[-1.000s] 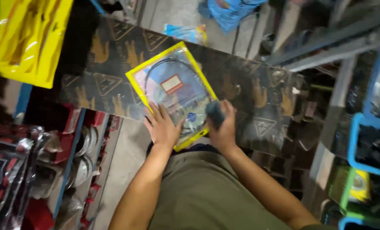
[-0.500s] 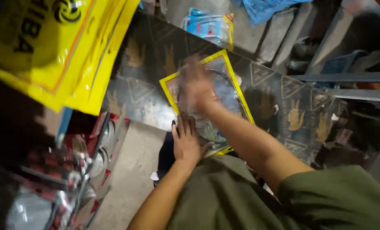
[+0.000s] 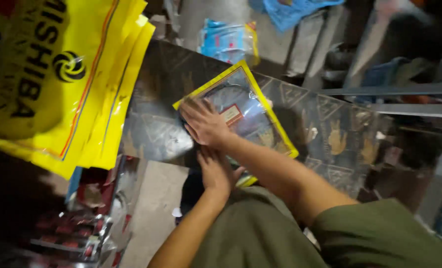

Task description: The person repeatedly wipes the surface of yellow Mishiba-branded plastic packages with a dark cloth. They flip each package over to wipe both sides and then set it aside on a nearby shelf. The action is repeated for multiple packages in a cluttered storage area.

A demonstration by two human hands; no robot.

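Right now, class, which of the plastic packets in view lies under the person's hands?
The yellow-edged clear packet on the dark counter: the right hand presses flat on it, unlike the blue packet beyond or the hanging yellow bags.

Yellow-edged clear packet point(image 3: 246, 111), coiled cable inside, flat, skewed on dark board.

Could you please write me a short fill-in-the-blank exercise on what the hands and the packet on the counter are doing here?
1. The right hand lies flat on a clear packet with a ____ border.
2. The left hand rests at the packet's ____ edge.
3. The packet lies on a dark ____.
4. The yellow bags hang on the person's ____ side.

Missing words: yellow; near; counter; left
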